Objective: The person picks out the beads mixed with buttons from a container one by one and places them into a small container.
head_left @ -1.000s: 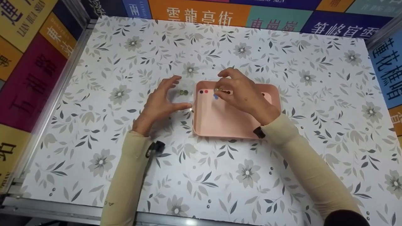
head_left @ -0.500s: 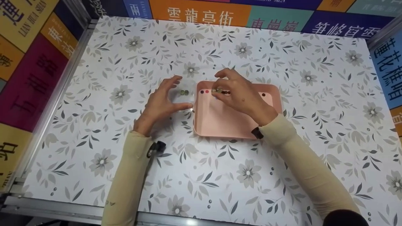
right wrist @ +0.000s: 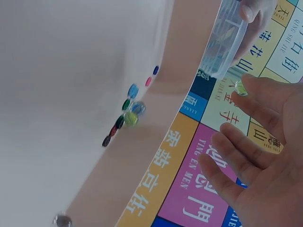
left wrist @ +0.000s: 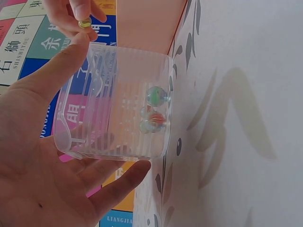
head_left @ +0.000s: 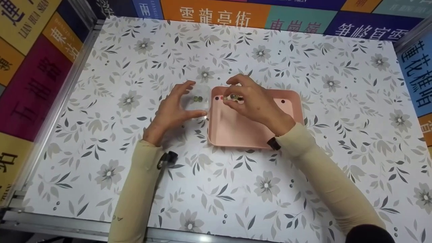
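My left hand (head_left: 172,109) holds a clear plastic box (left wrist: 71,135) at its sides, thumb at one edge and fingers at the opposite one. Inside the box lie a green glass marble (left wrist: 156,96) and an orange-streaked one (left wrist: 155,121). Between thumb and index finger my right hand (head_left: 258,101) pinches a yellow-green marble (right wrist: 240,88) above the pink tray (head_left: 243,133); its other fingers are spread. In the right wrist view, a blue marble (right wrist: 138,108) and a yellow-green marble (right wrist: 130,118) sit in the tray beside a row of coloured round spots (right wrist: 133,91).
The tray stands right of the box, its raised rim between them. Another glassy marble (right wrist: 62,220) shows at the lower left of the right wrist view. Panels with large lettering (head_left: 216,15) border the flower-patterned table (head_left: 216,189).
My right hand has moved left over the tray towards the box, carrying the marble. My left hand and the box stay in place.
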Motion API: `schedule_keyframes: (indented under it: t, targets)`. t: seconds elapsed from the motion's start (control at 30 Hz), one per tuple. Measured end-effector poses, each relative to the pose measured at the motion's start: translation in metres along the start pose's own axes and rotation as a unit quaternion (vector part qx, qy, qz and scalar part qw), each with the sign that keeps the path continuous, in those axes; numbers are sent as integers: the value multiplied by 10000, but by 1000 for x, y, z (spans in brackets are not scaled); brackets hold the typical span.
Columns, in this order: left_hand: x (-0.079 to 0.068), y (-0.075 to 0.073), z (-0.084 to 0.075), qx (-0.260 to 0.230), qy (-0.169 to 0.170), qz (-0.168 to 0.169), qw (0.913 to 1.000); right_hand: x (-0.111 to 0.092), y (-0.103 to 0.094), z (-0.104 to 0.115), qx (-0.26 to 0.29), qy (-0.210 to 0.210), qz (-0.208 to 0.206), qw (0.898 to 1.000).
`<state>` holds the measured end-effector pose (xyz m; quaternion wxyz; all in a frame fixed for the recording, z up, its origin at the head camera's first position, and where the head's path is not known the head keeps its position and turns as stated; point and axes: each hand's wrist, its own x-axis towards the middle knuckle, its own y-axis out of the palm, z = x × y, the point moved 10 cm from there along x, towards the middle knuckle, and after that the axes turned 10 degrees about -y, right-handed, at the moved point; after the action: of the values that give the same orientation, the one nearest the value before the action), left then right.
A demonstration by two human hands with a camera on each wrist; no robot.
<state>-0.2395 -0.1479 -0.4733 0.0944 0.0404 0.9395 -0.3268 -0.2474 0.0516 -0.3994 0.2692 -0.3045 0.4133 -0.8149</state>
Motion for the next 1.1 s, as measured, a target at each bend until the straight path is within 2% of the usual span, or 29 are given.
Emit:
schedule_keyframes:
  t: [1.1]
  targets:
    - [0,0,0,52,150,-17,9999,12,16,16,188,-280,106,9994]
